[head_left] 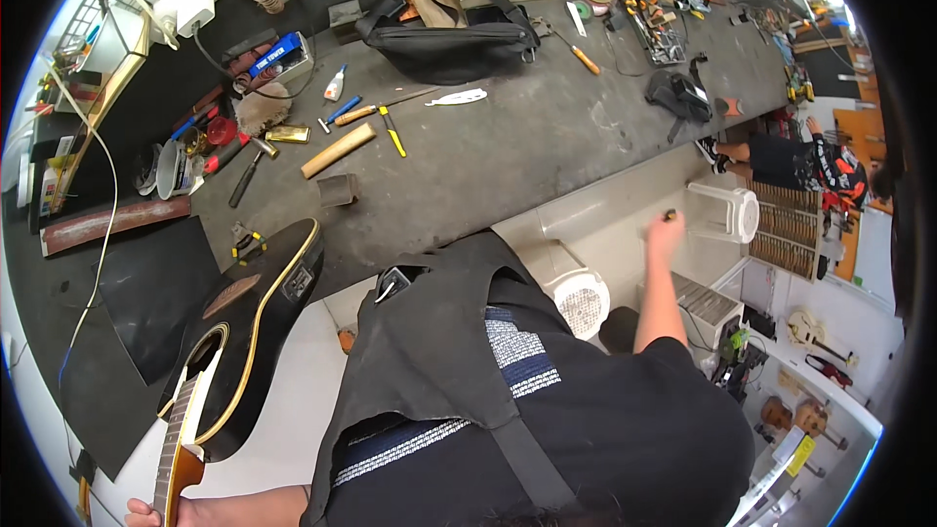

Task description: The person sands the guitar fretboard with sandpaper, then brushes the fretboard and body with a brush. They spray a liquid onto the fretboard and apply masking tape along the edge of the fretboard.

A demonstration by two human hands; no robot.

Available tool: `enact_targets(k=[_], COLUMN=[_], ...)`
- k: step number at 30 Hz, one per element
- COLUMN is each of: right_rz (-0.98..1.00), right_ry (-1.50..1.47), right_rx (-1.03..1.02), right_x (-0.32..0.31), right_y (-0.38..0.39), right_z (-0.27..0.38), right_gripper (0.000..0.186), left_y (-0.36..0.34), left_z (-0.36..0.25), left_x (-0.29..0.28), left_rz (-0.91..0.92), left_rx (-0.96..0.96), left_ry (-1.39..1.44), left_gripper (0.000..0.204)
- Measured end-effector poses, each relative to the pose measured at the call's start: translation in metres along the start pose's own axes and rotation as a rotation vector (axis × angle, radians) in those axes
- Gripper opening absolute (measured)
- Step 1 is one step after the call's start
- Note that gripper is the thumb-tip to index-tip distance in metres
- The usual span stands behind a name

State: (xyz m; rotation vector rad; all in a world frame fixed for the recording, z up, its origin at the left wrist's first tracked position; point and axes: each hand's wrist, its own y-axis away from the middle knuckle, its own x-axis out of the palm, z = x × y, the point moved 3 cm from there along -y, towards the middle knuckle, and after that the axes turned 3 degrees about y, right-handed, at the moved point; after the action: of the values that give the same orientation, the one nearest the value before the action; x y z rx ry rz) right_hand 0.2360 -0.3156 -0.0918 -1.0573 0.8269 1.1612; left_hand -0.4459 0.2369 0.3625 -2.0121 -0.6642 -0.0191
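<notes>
A black acoustic guitar (256,371) with a pale edge binding leans at the left front corner of the workbench, its neck pointing down toward me. My left hand (161,511) is closed around that neck near the lower edge of the view. Out to the right, past the bench, my right hand (667,232) is held away from my body with its fingers closed. Something small and dark shows at its top, too small to name. Below that arm is a white stool (581,303).
The dark workbench (488,166) carries a black bag (454,44), a wooden block (339,150), a hammer (252,171) and a yellow-handled tool (392,132). Another white stool (727,213) stands right, near a person (781,161). More guitars hang at the far right.
</notes>
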Motion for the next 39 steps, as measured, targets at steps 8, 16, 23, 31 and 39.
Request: enact_targets(k=[8, 16, 23, 31, 39], right_rz=[1.126, 1.199, 0.059, 0.744, 0.294], right_ry=[-0.746, -1.042, -0.098, -1.567, -0.208], right_rx=[0.138, 0.232, 0.364, 0.236, 0.245], right_x=[0.010, 0.061, -0.033, 0.072, 0.020], right_y=[0.160, 0.201, -0.052, -0.108, -0.164], right_z=[0.307, 0.272, -0.048, 0.203, -0.024], right_gripper=[0.035, 0.023, 0.014, 0.028, 0.033], left_y=[-0.004, 0.014, 0.024, 0.022, 0.065], left_z=[-0.003, -0.023, 0.021, 0.037, -0.005], left_x=[0.028, 0.056, 0.014, -0.007, 0.004], left_rz=[0.002, 0.086, 0.298, 0.032, -0.050], left_rx=[0.067, 0.231, -0.106, -0.257, -0.124], left_ry=[0.056, -0.077, -0.287, -0.210, -0.395], left_gripper=[0.013, 0.013, 0.019, 0.021, 0.028])
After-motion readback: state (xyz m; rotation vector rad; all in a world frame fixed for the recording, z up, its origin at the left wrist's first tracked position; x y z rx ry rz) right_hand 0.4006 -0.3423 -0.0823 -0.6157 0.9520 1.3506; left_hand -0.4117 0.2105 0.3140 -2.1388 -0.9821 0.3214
